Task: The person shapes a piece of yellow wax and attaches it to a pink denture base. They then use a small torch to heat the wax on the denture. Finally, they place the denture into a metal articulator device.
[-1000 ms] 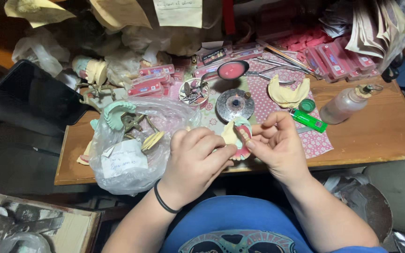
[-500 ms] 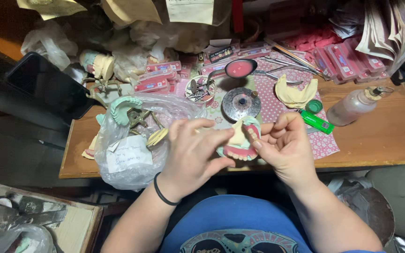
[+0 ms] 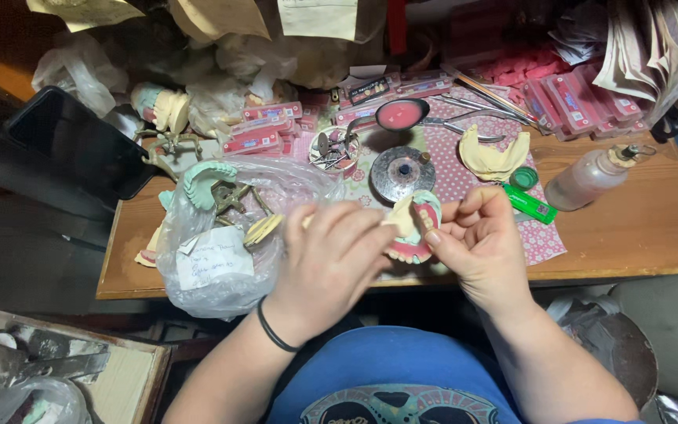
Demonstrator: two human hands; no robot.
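Pinching the pink denture model (image 3: 411, 235) at frame centre, both the left hand (image 3: 331, 263) and right hand (image 3: 476, 243) are keeping their fingers pressed together on it above the counter (image 3: 629, 228) edge, barely shifted since before.

A single view was taken from a head-worn camera, aimed steeply down at close range onto the cluttered wooden table (image 3: 637, 228); no second view was provided.
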